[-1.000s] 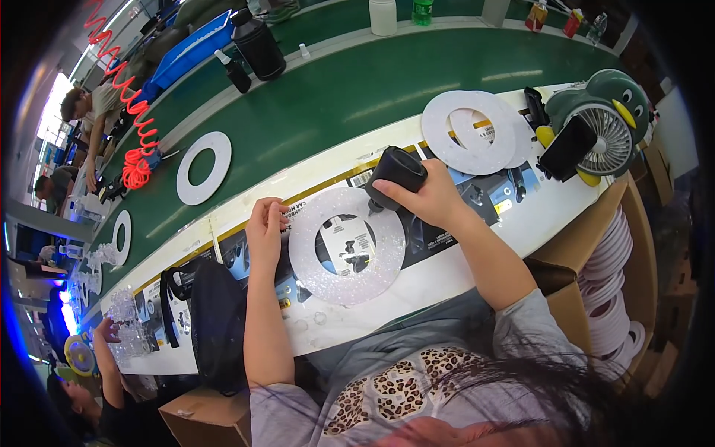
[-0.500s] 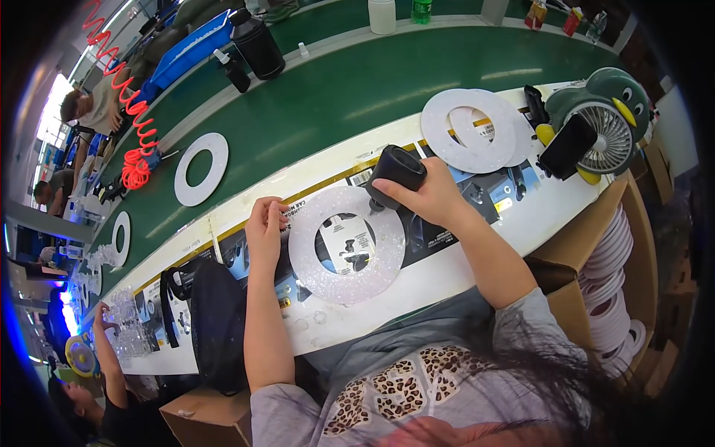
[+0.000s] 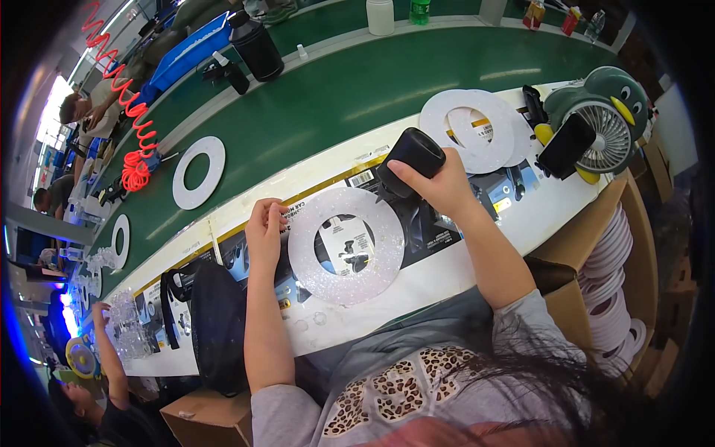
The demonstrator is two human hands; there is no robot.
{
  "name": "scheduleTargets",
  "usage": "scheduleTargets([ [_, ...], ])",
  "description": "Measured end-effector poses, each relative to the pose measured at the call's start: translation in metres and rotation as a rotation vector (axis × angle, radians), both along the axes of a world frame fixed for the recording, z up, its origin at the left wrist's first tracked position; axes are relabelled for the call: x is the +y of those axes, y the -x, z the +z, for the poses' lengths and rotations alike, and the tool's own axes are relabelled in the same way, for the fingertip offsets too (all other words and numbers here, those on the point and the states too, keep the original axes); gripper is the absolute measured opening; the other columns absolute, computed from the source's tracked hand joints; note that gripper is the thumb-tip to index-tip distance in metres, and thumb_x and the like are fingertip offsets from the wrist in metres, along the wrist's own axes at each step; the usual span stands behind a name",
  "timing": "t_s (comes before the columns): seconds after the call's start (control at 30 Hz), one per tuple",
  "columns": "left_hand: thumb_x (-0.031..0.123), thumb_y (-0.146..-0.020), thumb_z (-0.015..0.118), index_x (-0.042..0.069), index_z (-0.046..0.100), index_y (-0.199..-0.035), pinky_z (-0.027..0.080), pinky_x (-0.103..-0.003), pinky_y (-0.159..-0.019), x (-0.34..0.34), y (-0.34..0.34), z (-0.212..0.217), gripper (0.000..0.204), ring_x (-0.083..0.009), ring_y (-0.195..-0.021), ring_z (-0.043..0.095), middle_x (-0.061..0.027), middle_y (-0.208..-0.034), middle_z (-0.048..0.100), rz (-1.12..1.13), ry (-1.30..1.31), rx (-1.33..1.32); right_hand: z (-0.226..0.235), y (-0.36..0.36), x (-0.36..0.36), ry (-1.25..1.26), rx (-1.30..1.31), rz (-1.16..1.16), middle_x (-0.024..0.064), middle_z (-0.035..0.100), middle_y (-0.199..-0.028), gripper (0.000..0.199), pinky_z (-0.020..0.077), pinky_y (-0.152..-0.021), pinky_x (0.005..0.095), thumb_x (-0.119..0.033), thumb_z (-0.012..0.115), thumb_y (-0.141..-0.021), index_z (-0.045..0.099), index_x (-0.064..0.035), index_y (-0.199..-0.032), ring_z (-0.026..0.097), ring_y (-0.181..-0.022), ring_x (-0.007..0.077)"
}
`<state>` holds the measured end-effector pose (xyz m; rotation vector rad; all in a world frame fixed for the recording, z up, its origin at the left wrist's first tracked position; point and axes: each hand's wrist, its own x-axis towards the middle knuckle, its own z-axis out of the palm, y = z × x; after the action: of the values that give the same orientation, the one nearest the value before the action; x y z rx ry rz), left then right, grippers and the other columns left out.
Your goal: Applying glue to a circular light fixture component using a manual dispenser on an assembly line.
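A white foam ring [image 3: 345,245] with a speckled surface lies flat on dark printed cartons on the white bench in front of me. My left hand [image 3: 266,226] rests on the ring's left edge, fingers bent onto it. My right hand [image 3: 441,187] is wrapped around a black cylindrical tool [image 3: 410,160], held tilted just above the ring's upper right edge.
Several white rings [image 3: 473,128] are stacked further right, beside a green penguin-shaped desk fan [image 3: 607,127]. More rings [image 3: 198,171] lie on the green conveyor [image 3: 350,89]. A cardboard box of rings [image 3: 612,290] stands at my right, a black bag [image 3: 216,320] at my left. Another person [image 3: 89,402] works at lower left.
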<state>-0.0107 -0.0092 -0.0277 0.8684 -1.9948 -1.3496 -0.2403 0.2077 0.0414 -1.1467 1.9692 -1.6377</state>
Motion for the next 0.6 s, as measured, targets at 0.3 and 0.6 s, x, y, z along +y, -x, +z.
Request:
scheduleTargets([
  [0.3,0.017,-0.096,0.049,0.002,0.058,-0.098,0.046,-0.021,-0.061,-0.0003,-0.0006,-0.0001,0.017,-0.0078,-0.067,0.056,-0.0048,-0.084,0.064,0.008,0.026,-0.02,-0.0026,0.0011,-0.0022,-0.119,0.164,-0.041,0.0064,0.066,-0.065,0.03,0.0453,-0.054,0.0243,-0.027,0.072,-0.08,0.068,0.0025,-0.079,0.059,-0.059,0.0087],
  [0.6,0.017,-0.095,0.049,0.002,0.058,-0.098,0.046,-0.021,-0.062,0.0008,0.0001,0.0015,0.017,-0.0078,-0.068,0.056,-0.0046,-0.083,0.064,0.0,0.035,-0.02,-0.0055,0.003,-0.0039,-0.178,0.209,-0.054,0.0066,0.066,-0.065,0.033,0.0454,-0.054,0.025,-0.031,0.071,-0.081,0.068,0.0019,-0.08,0.06,-0.058,0.0102],
])
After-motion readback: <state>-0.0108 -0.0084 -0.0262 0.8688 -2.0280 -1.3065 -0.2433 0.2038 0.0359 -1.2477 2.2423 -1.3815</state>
